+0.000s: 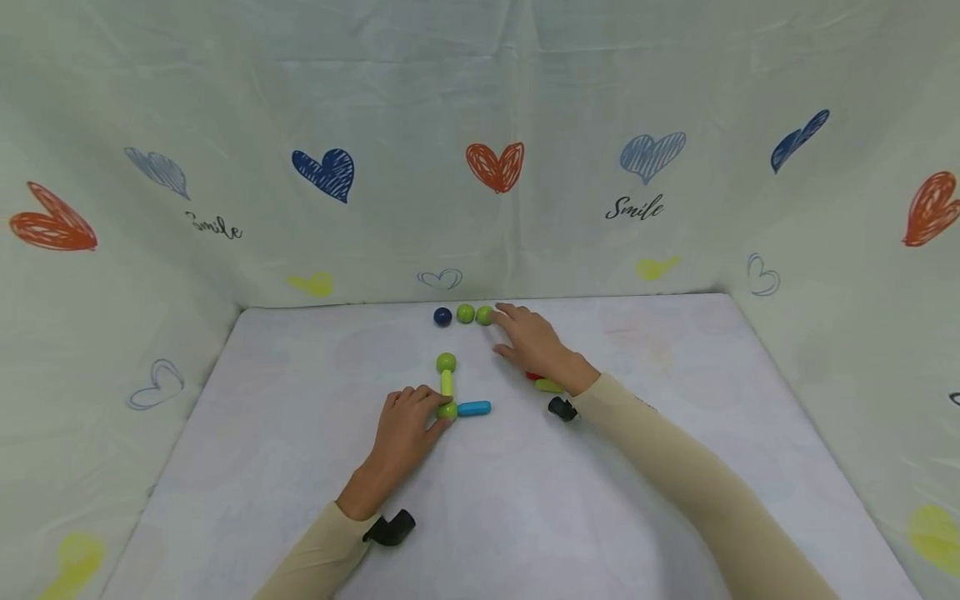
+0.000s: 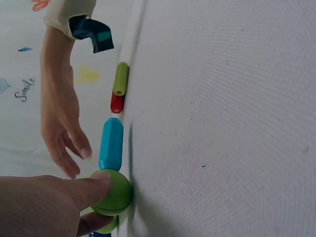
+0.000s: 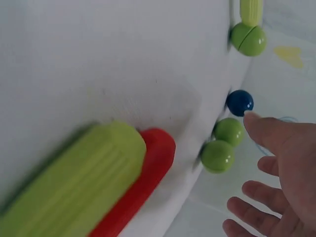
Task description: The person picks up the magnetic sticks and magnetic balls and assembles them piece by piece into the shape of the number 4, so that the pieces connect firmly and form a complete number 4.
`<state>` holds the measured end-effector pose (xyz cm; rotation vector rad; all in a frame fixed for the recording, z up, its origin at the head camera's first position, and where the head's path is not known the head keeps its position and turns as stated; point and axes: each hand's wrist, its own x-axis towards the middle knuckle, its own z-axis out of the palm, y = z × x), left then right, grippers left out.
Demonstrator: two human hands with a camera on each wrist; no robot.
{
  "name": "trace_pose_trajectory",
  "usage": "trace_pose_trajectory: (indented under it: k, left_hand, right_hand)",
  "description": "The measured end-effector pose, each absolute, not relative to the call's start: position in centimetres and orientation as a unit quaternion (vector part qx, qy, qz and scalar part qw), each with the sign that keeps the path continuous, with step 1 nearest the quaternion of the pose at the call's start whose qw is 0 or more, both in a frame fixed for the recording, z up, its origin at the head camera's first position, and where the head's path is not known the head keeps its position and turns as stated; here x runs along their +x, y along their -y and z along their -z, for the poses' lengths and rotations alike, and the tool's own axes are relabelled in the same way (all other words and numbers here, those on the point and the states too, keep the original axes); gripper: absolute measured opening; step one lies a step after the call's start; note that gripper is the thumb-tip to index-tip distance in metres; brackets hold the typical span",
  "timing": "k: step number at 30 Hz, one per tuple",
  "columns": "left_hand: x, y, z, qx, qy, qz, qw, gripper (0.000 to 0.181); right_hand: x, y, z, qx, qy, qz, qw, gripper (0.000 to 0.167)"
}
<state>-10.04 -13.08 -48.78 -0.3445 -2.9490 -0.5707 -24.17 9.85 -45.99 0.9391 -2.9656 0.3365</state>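
Observation:
My left hand point(image 1: 405, 433) pinches the green ball point(image 2: 116, 192) at the corner of an L-shaped piece. From that ball a blue rod point(image 1: 474, 408) points right, and a yellow-green rod point(image 1: 447, 383) leads away to another green ball point(image 1: 446, 362). The right hand point(image 1: 534, 340), fingers spread, reaches toward the back, beside the right one of two loose green balls point(image 1: 485, 316); in the right wrist view this hand point(image 3: 296, 182) holds nothing. A dark blue ball point(image 1: 442, 317) sits left of the other loose green ball point(image 1: 465, 313).
Under the right forearm lie a yellow-green rod point(image 3: 79, 173) and a red rod point(image 3: 136, 197), side by side. The white table point(image 1: 300, 358) meets a cloth backdrop point(image 1: 405, 108) printed with hearts behind the balls.

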Motion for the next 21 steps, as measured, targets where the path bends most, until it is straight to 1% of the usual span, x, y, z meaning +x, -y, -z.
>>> trace_pose_trajectory:
  k: [7, 11, 14, 17, 21]
  left_hand:
    - [-10.0, 13.0, 48.8, -0.107, 0.972, 0.199, 0.056, 0.031]
    - [-10.0, 13.0, 48.9, -0.106, 0.973, 0.2, 0.054, 0.031]
    - [-10.0, 13.0, 49.0, -0.107, 0.973, 0.199, 0.054, 0.031]
    - [-10.0, 13.0, 49.1, -0.107, 0.973, 0.196, 0.058, 0.031]
    - [-10.0, 13.1, 49.2, -0.106, 0.975, 0.187, 0.062, 0.032]
  right_hand:
    - [-25.9, -8.7, 46.2, 0.315, 0.947, -0.063, -0.027, 0.069]
    - [-26.5, -8.3, 46.6, 0.318, 0.947, -0.035, -0.03, 0.069]
    - [-26.8, -8.2, 46.8, 0.319, 0.947, -0.017, -0.022, 0.064]
    - [-27.1, -8.0, 46.9, 0.322, 0.947, -0.007, -0.008, 0.057]
    - [-27.6, -7.5, 46.9, 0.315, 0.949, 0.005, -0.003, 0.048]
